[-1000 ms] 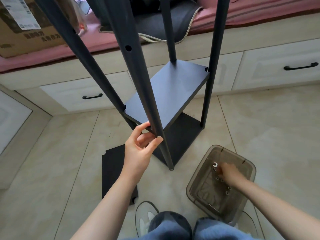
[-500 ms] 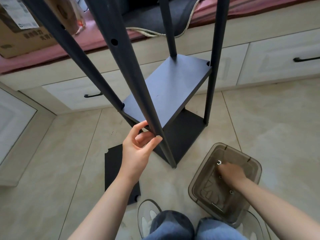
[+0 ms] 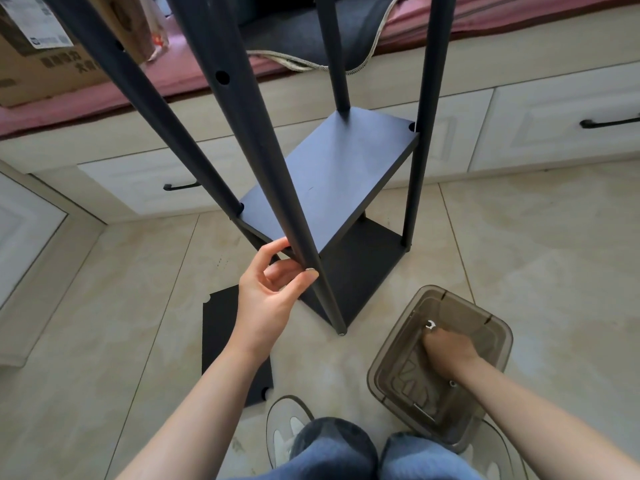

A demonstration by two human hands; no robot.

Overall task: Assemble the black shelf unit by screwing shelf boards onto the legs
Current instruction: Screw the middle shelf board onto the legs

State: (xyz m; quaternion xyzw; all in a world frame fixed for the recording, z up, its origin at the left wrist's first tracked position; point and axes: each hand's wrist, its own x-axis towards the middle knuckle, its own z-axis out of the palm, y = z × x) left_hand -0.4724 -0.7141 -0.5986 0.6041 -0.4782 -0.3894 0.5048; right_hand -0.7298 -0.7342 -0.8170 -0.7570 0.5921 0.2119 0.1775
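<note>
Tiled floor; near leg in left hand.

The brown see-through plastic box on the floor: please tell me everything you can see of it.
The brown see-through plastic box is rectangular with rounded corners, open at the top, and stands on the pale floor tiles beside the black shelf unit. The right hand reaches inside it. A small white ring-shaped part and a few small hardware pieces lie on its bottom.

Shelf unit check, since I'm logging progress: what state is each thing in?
Shelf unit: upright, two boards fitted.
Spare board: flat on floor.
Plastic bin: open.
Drawers: closed.
Left hand: grip around front leg.
Right hand: inside bin, fingers hidden.
</note>
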